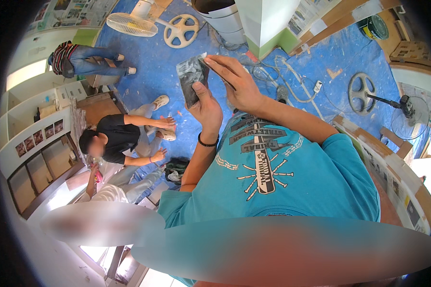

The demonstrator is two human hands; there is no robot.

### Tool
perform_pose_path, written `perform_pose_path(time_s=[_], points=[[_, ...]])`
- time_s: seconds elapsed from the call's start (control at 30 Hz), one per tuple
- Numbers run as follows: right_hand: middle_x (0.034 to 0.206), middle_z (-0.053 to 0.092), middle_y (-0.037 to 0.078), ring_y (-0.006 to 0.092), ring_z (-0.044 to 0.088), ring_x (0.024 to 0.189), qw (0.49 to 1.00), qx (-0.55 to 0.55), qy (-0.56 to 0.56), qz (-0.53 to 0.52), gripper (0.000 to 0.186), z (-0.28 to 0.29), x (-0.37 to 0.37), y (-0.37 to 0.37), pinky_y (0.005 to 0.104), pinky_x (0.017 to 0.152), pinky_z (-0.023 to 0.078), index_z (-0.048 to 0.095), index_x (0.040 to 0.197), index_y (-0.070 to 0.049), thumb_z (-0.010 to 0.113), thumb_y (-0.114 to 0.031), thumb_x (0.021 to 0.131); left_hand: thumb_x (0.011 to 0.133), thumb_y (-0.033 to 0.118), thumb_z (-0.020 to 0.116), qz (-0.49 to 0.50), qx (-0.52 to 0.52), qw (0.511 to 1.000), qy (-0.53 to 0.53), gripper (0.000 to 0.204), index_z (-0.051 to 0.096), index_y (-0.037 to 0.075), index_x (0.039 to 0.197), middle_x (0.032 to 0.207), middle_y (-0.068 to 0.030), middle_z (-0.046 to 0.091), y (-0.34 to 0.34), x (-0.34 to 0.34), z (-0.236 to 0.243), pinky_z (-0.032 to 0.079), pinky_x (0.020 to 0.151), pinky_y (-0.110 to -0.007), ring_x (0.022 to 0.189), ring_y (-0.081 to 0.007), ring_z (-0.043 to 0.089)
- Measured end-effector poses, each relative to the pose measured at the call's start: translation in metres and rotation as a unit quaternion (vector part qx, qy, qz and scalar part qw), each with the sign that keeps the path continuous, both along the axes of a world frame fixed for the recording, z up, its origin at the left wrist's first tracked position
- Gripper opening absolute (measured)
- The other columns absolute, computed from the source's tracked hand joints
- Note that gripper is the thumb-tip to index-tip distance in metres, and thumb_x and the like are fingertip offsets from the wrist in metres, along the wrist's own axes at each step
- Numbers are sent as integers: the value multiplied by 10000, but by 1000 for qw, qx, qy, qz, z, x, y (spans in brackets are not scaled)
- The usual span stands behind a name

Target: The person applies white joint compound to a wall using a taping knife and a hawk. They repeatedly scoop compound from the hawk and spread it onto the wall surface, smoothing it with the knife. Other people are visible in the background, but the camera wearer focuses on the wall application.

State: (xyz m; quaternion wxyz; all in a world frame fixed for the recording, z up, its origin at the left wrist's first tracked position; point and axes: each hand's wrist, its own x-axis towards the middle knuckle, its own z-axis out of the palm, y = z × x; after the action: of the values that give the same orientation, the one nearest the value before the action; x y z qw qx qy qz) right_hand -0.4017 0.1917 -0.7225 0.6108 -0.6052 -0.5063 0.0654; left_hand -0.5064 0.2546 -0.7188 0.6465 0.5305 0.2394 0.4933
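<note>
My left hand (pixel 207 109) grips a dark, flat rectangular piece (pixel 192 86) smeared with pale grey, the thumb pressed across its face. It looks like a small putty plate or scraper, but the exact kind is unclear. Close on its right is my right hand (pixel 242 88), fingers stretched and held together along a thin dark-edged flat piece (pixel 221 79). The fingertips reach the top right corner of the smeared piece. Most of what lies under the right palm is hidden. Both hands are raised in front of my body, above the blue floor sheet (pixel 146 83).
A white fan (pixel 131 25) and white bucket (pixel 225 24) stand ahead, beside a column (pixel 256 21). Cables and a power strip (pixel 317 87) lie on the sheet near a second fan (pixel 407 110). Left, a person in black (pixel 112 138) sits; another (pixel 88 60) bends over farther off.
</note>
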Motion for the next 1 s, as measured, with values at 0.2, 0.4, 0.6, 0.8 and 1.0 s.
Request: perform_pose_path(time_s=[0.2, 0.4, 0.6, 0.8, 1.0], points=[[1427, 538, 149, 371, 533, 1260, 1000, -10, 20, 3, 723, 1, -3, 0, 438, 1076, 462, 514, 1477, -86, 516, 175, 802, 1072, 177, 543, 6, -6, 1000, 9, 398, 476, -53, 1390, 1383, -189, 576, -1, -2, -1, 438, 1147, -472, 1290, -288, 567], [1431, 538, 159, 373, 532, 1270, 998, -26, 61, 15, 726, 5, -7, 0, 434, 1083, 461, 500, 1492, -91, 501, 176, 816, 1074, 184, 544, 25, -28, 998, 47, 414, 473, -53, 1405, 1417, -192, 557, -4, -3, -3, 421, 1159, -468, 1312, -297, 552], [1413, 557, 165, 377, 560, 1244, 998, -15, 63, 6, 693, 3, -9, 2, 426, 1055, 490, 519, 1474, -79, 528, 159, 823, 1075, 223, 565, 59, -17, 986, 157, 370, 542, -54, 1319, 1228, -123, 644, -2, -8, -5, 507, 896, -314, 1038, -181, 620], [1402, 566, 167, 373, 568, 1233, 1000, 12, 19, -6, 641, -2, -8, 2, 422, 1045, 498, 546, 1445, -69, 558, 119, 832, 1078, 235, 565, 91, -57, 987, 124, 336, 579, -46, 1261, 1131, -87, 662, -9, -1, -3, 448, 729, -252, 882, -113, 568], [1367, 595, 148, 351, 575, 1221, 999, 11, -23, -23, 588, 4, -4, 2, 418, 1031, 499, 564, 1423, -61, 599, 79, 852, 1075, 228, 571, 94, -20, 995, 22, 395, 534, -72, 1330, 1261, -139, 641, -10, 6, 4, 494, 820, -279, 1028, -162, 621]])
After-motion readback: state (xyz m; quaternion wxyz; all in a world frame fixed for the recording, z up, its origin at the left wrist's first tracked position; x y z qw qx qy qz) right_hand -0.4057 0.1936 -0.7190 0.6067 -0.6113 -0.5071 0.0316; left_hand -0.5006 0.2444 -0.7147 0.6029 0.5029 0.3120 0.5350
